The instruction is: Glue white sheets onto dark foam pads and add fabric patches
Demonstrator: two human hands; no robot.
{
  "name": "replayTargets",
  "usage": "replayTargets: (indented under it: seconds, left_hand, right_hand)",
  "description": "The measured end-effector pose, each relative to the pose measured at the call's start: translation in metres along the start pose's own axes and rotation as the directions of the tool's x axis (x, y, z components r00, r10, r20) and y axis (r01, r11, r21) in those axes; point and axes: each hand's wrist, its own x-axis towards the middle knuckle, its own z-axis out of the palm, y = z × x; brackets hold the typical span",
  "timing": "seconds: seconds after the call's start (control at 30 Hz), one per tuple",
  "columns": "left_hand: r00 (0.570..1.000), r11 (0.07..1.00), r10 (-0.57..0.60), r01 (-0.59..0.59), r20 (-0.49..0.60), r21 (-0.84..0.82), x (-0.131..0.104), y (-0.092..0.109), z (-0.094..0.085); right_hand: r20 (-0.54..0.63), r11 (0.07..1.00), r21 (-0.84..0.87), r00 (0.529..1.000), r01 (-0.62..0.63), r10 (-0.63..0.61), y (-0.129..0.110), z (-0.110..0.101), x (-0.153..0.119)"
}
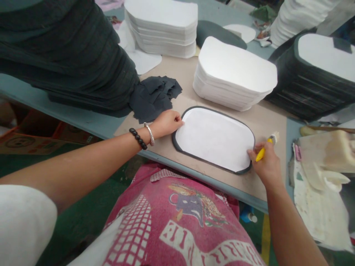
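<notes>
A white oval-cornered sheet [213, 138] lies on a slightly larger dark backing piece [177, 142], whose edge shows all round it. At its left end, my left hand [168, 123] is closed, thumb and fingertips pinching or pressing the rim. My right hand [266, 164] grips a paintbrush [263, 150] with a yellow handle, bristles pointing away from me. The thumb and fingertips of that hand also touch the right end of the sheet. Small dark fabric scraps [154, 96] are heaped just beyond my left hand.
White stacks [233, 74] [163, 27] stand at the back of the table. A tall dark stack [69, 55] rises at left, and a dark stack topped with white [318, 81] at right. Foam-like blocks and glue-stained sheets [318, 207] sit at far right. The table edge [199, 177] runs before me.
</notes>
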Motion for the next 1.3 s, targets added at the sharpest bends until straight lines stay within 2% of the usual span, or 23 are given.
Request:
replayTargets:
  seconds: [0.37, 0.97, 1.17, 1.23, 1.3]
  left_hand:
    - [1.000, 1.000, -0.008, 0.008, 0.010, -0.010, 0.000, 0.002, -0.002]
    - [0.999, 1.000, -0.027, 0.028, 0.036, 0.000, -0.002, 0.005, -0.002]
    - [0.997, 0.994, -0.052, 0.046, 0.056, 0.094, -0.001, -0.001, -0.005]
    - [0.996, 0.986, -0.086, 0.079, 0.039, 0.148, -0.002, 0.004, -0.010]
    - [0.997, 0.969, -0.064, 0.070, -0.033, 0.238, -0.005, 0.017, -0.012]
  right_hand:
    - [0.000, 0.999, -0.014, 1.000, 0.029, -0.029, 0.001, 0.000, 0.000]
    - [0.016, 1.000, -0.016, 1.000, 0.005, -0.005, 0.000, 0.001, 0.001]
    - [0.011, 1.000, -0.024, 1.000, 0.020, -0.020, 0.000, 0.002, -0.001]
    - [0.013, 0.999, -0.035, 1.000, 0.028, -0.028, 0.002, 0.004, -0.002]
    - [0.005, 0.998, -0.041, 0.999, 0.039, -0.039, 0.004, 0.006, -0.003]
